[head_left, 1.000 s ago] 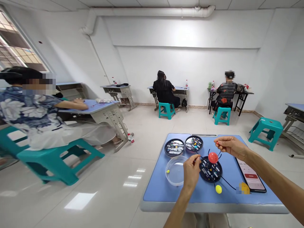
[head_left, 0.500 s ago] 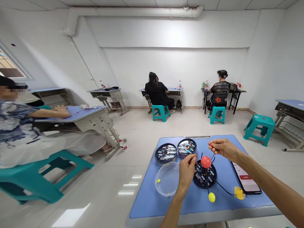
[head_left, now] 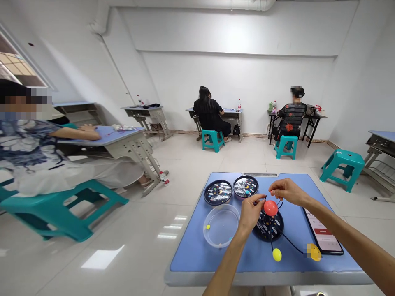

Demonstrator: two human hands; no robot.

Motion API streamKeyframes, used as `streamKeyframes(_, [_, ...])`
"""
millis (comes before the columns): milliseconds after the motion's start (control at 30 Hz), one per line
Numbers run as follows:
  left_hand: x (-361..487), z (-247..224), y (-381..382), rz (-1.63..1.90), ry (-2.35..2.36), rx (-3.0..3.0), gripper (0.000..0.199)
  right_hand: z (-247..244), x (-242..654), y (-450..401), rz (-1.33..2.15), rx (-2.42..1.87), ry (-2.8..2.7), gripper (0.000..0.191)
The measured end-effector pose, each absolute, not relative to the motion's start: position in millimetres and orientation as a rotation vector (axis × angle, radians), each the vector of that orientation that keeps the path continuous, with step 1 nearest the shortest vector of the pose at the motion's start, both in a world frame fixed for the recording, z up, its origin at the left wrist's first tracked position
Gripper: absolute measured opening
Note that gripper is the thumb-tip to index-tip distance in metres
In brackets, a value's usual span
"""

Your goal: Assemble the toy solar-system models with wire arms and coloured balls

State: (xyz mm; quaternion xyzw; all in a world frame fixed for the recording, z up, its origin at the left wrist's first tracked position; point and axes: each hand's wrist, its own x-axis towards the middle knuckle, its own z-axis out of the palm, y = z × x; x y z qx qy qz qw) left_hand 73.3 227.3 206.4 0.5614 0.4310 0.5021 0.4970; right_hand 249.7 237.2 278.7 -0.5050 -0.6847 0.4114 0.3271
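A red ball [head_left: 270,208] sits above a black printed disc [head_left: 268,230], with thin black rods reaching out from it. One rod ends in a yellow ball [head_left: 277,255], another in an orange-yellow piece [head_left: 314,252]. My left hand [head_left: 252,209] is left of the red ball, its thumb and forefinger pinched on the tip of a black rod. My right hand [head_left: 285,191] is just above and right of the ball, its fingertips together; whatever lies between them is too small to make out.
Two round black-rimmed discs [head_left: 218,193] [head_left: 245,186] and a clear round tray [head_left: 221,226] holding small beads are on the left. At the right lies a phone [head_left: 324,232]. People sit at other desks beyond.
My left hand has moved right and up to a rod tip by the red ball. The right hand's fingertips have come nearer the ball, and the small red bead no longer shows. The view has shifted slightly.
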Motion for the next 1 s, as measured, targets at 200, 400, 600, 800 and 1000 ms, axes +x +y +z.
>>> streamKeyframes(200, [78,205,229,1.224,1.023,1.357,0.024,273,248,247,1.182,-1.282,-1.773,0.023])
streamKeyframes(400, [79,209,226,1.237,0.992,1.362,0.026,271,243,246,1.150,-1.307,-1.877,0.021])
streamKeyframes(600, [80,211,225,1.245,0.988,1.366,0.029,277,239,239,0.986,-1.339,-2.021,0.018])
streamKeyframes(800, [80,215,223,1.228,0.987,1.380,0.028,292,232,229,0.547,-1.241,-2.293,0.023])
streamKeyframes(1000, [78,218,221,1.231,0.981,1.422,0.029,299,229,231,0.378,-1.152,-2.478,0.028])
